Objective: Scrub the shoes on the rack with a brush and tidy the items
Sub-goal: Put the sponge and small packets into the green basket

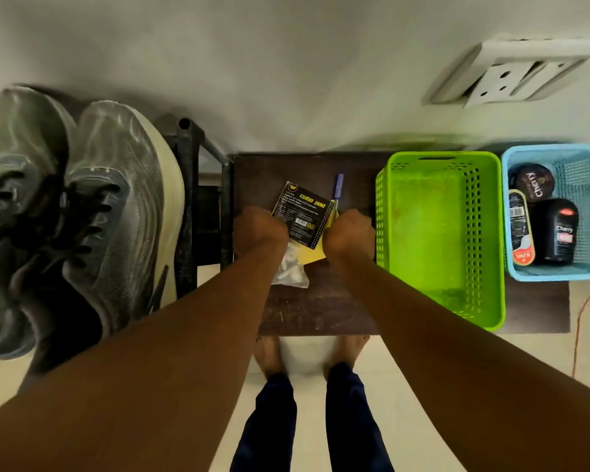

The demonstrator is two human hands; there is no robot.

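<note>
Looking straight down, we note a pair of grey running shoes [82,212] with a streaked, glossy mesh upper, black laces and thick cream foam soles, sitting on a black metal-tube rack [198,185] at far left. Beside the rack stands a dark wood-grain table [317,311], scuffed near its front edge.

On the table's right part sits a lime-green plastic basket [443,233], rectangular, with perforated lattice walls. Just beside it to the right is a smaller pale-blue basket [556,212] of the same lattice make, holding a round polish tin [533,182], a black bottle [557,235] and an oval-ended polish applicator [521,229].

At table centre lies a black spiral-bound notepad [304,212] with yellow lettering, a yellow sheet [312,255] under it, a purple pen [338,190] alongside and a clear crinkled plastic bag [290,267] of small white pieces.

Our left hand [261,229] and right hand [349,235] are both down on the notepad's edges, knuckles up; fingers curl under out of sight, so we cannot tell the grip.
</note>
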